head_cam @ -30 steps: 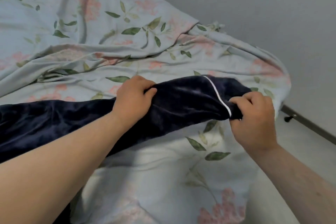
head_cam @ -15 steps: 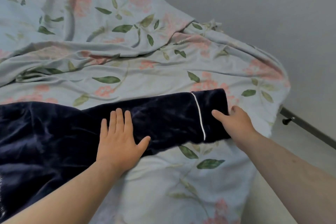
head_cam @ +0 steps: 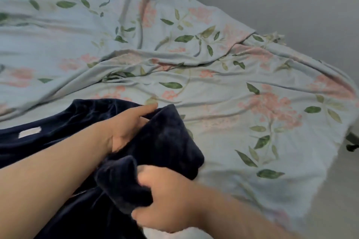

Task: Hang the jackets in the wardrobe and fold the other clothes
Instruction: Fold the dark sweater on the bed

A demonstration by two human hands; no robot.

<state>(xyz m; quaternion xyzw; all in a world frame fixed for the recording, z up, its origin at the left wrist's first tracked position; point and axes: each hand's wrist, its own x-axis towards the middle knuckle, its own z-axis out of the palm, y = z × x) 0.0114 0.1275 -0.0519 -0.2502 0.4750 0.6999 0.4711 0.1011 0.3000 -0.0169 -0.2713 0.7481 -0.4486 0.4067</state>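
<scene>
The fingers (head_cam: 150,176) of the right hand (head_cam: 169,203) curl round a bunched fold of the navy garment (head_cam: 167,141), though motion blur smears their outline. On the left hand (head_cam: 124,127) only one finger lies straight along the cloth's far edge. The others are tucked behind the raised fold, so its grip cannot be told. The garment lies at the near left of the bed, on the floral sheet (head_cam: 223,91), running out of view at the left and bottom edges. A pale label (head_cam: 29,132) shows on it, too blurred to read. A dark object (head_cam: 352,144) at the right edge is unclear.
</scene>
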